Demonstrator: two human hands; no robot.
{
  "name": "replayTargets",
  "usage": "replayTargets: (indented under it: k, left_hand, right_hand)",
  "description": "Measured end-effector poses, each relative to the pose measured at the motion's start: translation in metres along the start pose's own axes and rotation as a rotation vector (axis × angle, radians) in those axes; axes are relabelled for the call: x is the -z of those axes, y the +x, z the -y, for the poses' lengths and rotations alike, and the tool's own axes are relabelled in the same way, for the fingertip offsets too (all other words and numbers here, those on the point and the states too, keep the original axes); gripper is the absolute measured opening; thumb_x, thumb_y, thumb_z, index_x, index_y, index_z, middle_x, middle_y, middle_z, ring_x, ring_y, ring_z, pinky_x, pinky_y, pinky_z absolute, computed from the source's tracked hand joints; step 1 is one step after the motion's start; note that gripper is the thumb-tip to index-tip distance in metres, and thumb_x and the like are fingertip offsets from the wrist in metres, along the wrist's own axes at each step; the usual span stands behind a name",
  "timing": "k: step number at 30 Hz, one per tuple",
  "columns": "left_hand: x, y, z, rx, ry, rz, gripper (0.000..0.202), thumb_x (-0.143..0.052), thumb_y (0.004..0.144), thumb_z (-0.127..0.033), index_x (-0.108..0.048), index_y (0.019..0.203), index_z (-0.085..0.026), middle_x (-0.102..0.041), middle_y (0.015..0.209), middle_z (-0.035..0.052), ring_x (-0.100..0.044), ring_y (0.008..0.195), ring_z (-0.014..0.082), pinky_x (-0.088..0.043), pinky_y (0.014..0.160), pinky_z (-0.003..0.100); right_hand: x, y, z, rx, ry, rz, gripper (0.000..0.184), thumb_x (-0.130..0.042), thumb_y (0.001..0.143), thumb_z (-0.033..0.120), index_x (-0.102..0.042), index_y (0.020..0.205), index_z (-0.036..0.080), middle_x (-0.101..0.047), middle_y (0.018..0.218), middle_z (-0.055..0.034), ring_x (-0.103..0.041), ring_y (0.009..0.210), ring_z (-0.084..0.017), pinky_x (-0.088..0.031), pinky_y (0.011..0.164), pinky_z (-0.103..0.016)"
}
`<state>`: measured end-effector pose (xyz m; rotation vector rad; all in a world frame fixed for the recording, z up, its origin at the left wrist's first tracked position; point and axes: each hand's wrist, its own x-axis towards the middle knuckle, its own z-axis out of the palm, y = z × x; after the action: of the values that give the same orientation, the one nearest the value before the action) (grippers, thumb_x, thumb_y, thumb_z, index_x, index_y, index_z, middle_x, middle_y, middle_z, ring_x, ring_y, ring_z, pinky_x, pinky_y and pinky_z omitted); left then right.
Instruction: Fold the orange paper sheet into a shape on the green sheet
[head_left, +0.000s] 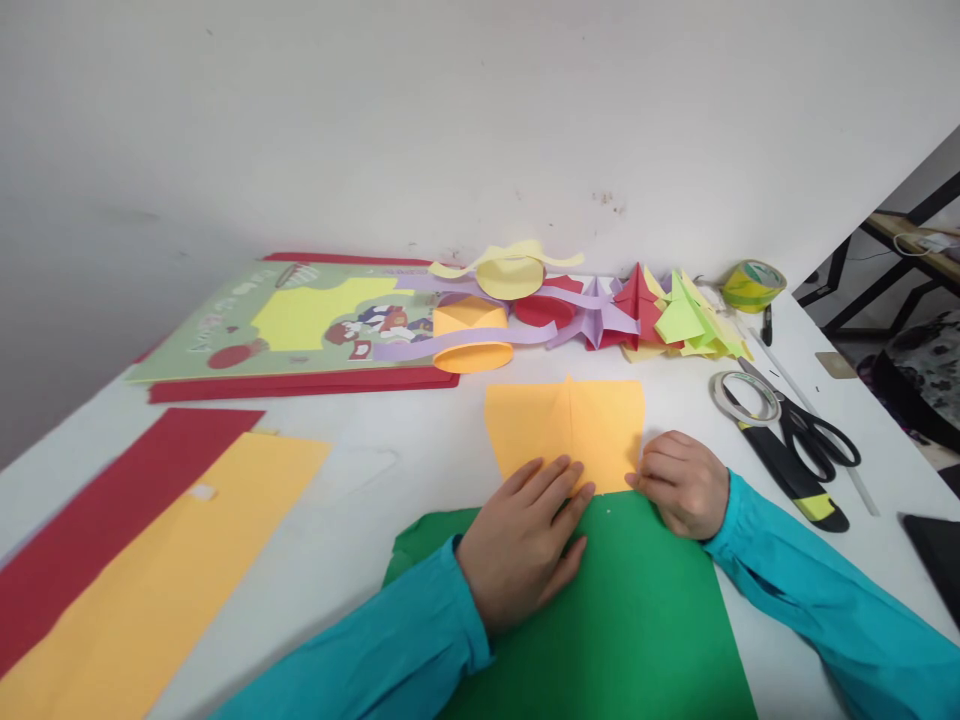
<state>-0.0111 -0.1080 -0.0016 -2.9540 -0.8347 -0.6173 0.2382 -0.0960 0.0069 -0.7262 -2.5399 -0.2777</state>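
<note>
A piece of orange paper (606, 430) with an upright crease down its middle lies in front of me. Its lower edge meets a large green sheet (637, 600). My left hand (529, 540) rests flat with fingers stretched out, fingertips on the orange paper's lower part and the palm over the green sheet. At the orange paper's lower right corner, my right hand (684, 482) is closed, with thumb and fingers pinched at the edge. Some of its fingertips are hidden by the curled fingers.
Red paper (142, 500) and orange sheets (180, 560) lie at left. Behind are a picture pad (300, 320), paper rings (472, 355) and folded paper shapes (637, 310). At right are scissors (817, 440), a white tape roll (750, 382), a cutter (787, 480) and yellow-green tape (754, 285).
</note>
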Motion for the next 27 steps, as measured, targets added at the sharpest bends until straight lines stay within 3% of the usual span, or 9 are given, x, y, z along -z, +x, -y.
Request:
replayTargets:
  k: [6,16,27]
  left_hand:
    - [-0.001,-0.001,0.000,0.008,-0.007,0.014,0.037,-0.047,0.090,-0.029,-0.061,0.120,-0.012,-0.062,0.124,0.0165,-0.055,0.117,0.0310,-0.048,0.095,0.048]
    - [-0.001,0.000,0.000,0.000,-0.002,0.009,0.038,-0.047,0.090,-0.029,-0.061,0.120,-0.011,-0.062,0.124,0.0168,-0.056,0.117,0.0315,-0.048,0.095,0.049]
    - [0.001,0.001,0.000,-0.005,0.024,0.003,0.037,-0.044,0.091,-0.029,-0.061,0.118,-0.010,-0.063,0.122,0.0164,-0.057,0.116,0.0309,-0.049,0.094,0.048]
  right_hand:
    - [0.001,-0.001,-0.007,-0.071,-0.057,-0.023,0.028,-0.046,0.089,0.012,-0.068,0.074,0.016,-0.056,0.065,-0.0055,-0.050,0.073,-0.019,-0.037,0.063,-0.033]
    - [-0.005,-0.006,-0.012,-0.311,-0.169,0.000,0.025,-0.049,0.086,0.009,-0.071,0.091,0.020,-0.056,0.076,-0.0066,-0.045,0.077,-0.020,-0.032,0.063,-0.032]
    - [-0.007,-0.009,-0.012,-0.412,-0.218,0.051,0.029,-0.052,0.082,0.006,-0.071,0.100,0.020,-0.054,0.081,-0.0081,-0.043,0.079,-0.022,-0.030,0.064,-0.033]
